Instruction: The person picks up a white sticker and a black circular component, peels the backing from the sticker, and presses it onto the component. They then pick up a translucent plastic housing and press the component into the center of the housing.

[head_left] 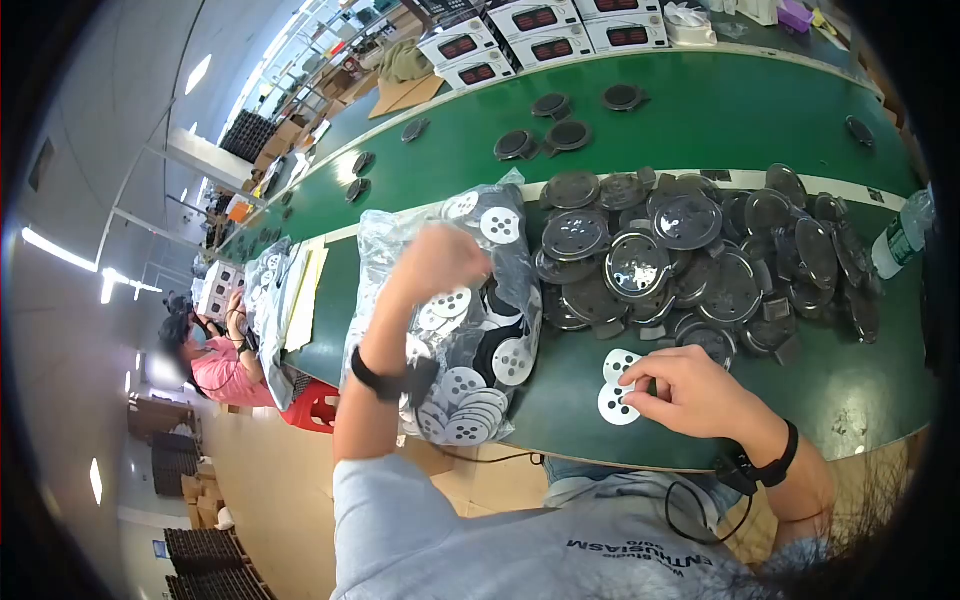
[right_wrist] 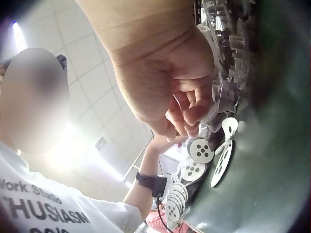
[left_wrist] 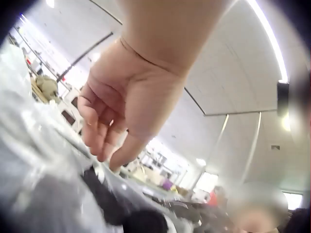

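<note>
My left hand, blurred, is over a clear plastic bag of white discs with dark holes. In the left wrist view its fingers hang loosely bent beside the thumb, and nothing shows between them. My right hand is at the table's near side, its fingertips right over two white perforated discs that overlap each other. The right wrist view shows its fingers loosely bent, with the disc pair just beyond them. Black discs lie among the white ones in the bag.
A large heap of dark round speaker-like parts fills the table beyond my right hand. A water bottle lies at the right. Several similar parts and boxes stand farther back. Another person sits at the left.
</note>
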Action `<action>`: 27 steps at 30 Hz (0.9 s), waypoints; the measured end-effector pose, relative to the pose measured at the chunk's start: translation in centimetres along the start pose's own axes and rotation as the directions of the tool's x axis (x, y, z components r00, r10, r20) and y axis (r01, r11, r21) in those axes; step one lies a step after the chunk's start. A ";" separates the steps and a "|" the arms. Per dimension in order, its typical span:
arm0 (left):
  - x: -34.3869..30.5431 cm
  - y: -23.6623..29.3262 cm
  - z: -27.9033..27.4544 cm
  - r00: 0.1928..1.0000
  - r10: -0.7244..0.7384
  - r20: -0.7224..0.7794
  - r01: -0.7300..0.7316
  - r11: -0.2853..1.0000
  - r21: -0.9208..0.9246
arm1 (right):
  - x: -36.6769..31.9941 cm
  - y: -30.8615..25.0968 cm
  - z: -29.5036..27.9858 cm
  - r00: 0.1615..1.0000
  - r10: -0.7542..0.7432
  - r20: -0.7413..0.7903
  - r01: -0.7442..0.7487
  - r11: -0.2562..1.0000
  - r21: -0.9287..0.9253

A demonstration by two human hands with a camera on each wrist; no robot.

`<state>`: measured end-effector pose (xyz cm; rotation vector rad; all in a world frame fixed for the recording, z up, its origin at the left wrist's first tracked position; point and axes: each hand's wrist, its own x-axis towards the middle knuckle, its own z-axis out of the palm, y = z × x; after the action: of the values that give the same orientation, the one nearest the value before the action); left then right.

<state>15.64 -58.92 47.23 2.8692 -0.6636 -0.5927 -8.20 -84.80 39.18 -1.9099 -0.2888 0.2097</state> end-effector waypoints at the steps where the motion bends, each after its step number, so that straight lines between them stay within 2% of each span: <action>1: -1.2 -0.6 2.9 0.977 0.181 -0.112 -0.178 0.983 0.033 | -0.1 -0.2 0.0 1.000 -0.005 -0.001 0.005 1.000 -0.006; 2: -1.7 -1.4 5.5 0.908 0.358 -0.217 -0.348 0.934 0.085 | -0.2 -0.4 -0.1 1.000 -0.009 -0.004 0.009 1.000 -0.015; 5: -1.7 -1.5 7.4 0.811 0.407 -0.421 -0.426 0.903 0.053 | -0.2 0.1 0.2 0.999 -0.034 -0.014 0.034 0.999 -0.019; 8: -1.9 -1.8 6.2 0.809 0.517 -0.281 -0.504 0.855 0.123 | -0.2 0.6 0.2 0.999 -0.038 -0.036 0.037 0.999 -0.026; 11: -3.1 -3.0 6.7 0.757 0.549 -0.355 -0.497 0.836 0.231 | 0.1 1.0 0.2 0.997 -0.053 -0.053 0.051 0.998 -0.046; 14: -7.5 -2.6 4.0 0.833 0.283 -0.476 -0.327 0.945 -0.012 | 0.0 0.9 0.2 0.994 -0.081 -0.074 0.078 0.996 -0.041; 16: -9.2 -3.3 3.7 0.799 0.122 -0.589 -0.321 0.914 -0.247 | -0.1 0.4 0.2 0.989 -0.094 -0.113 0.094 0.996 -0.003; 17: -10.3 -2.0 4.1 0.842 -0.022 -0.540 -0.339 0.757 -0.559 | -0.2 0.1 0.4 0.974 -0.163 -0.160 0.160 0.987 -0.026; 19: -10.9 1.2 6.6 0.874 -0.001 -0.485 -0.405 0.549 -0.731 | -0.4 -0.7 0.7 0.925 -0.278 -0.261 0.264 0.961 -0.087; 20: -10.6 3.0 8.0 0.887 0.025 -0.462 -0.428 0.422 -0.799 | -0.3 -0.8 0.8 0.856 -0.390 -0.339 0.358 0.921 -0.156; 22: -9.8 6.8 11.0 0.911 0.091 -0.403 -0.412 0.281 -0.867 | 0.0 -0.3 1.2 0.670 -0.593 -0.448 0.496 0.805 -0.324; 24: -8.6 9.3 12.8 0.905 0.183 -0.383 -0.408 0.125 -0.904 | -0.2 -0.1 0.8 0.632 -0.614 -0.472 0.459 0.788 -0.411; 26: -7.7 10.0 14.2 0.875 0.319 -0.364 -0.391 0.023 -0.920 | -0.3 0.5 0.2 0.627 -0.589 -0.510 0.394 0.804 -0.445; 27: -7.3 10.4 14.7 0.870 0.328 -0.368 -0.385 -0.015 -0.923 | -0.3 0.7 0.1 0.624 -0.571 -0.534 0.369 0.817 -0.442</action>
<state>-0.49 -65.63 38.59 1.2537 -0.5800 -0.5421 -8.47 -85.06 38.52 -1.9859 -0.3532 -0.9079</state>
